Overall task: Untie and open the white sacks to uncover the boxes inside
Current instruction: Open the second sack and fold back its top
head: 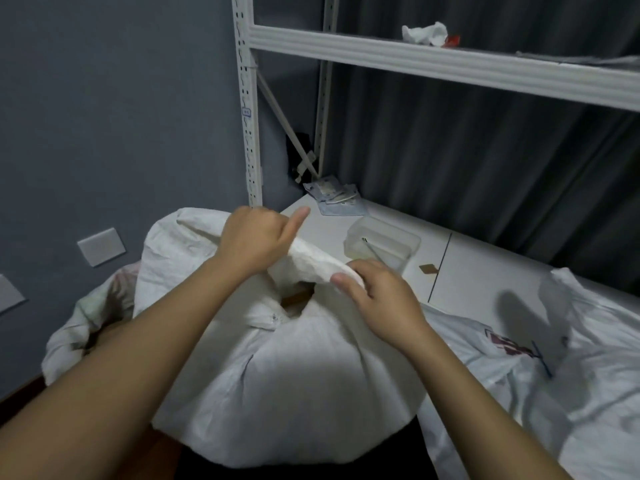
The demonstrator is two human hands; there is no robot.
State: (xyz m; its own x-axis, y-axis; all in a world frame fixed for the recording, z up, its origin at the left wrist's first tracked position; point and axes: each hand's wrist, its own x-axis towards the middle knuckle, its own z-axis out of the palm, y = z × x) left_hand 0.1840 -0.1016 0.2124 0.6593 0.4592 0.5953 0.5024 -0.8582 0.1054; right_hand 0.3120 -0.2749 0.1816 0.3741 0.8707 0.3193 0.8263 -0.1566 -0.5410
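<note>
Gripping the twisted neck of the white sack [287, 382] at the worktop's [485, 271] near left corner, the left hand [254, 242] is closed on it, while the right hand [377, 296] pinches its loose end, probably to spread the mouth; brown box [298, 299] shows inside.

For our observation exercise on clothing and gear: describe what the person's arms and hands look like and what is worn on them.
Both forearms are bare, with no sleeves in view. The left hand and right hand wear no gloves, and no rings, watch or bracelet show. No markings or cables are visible.
</note>
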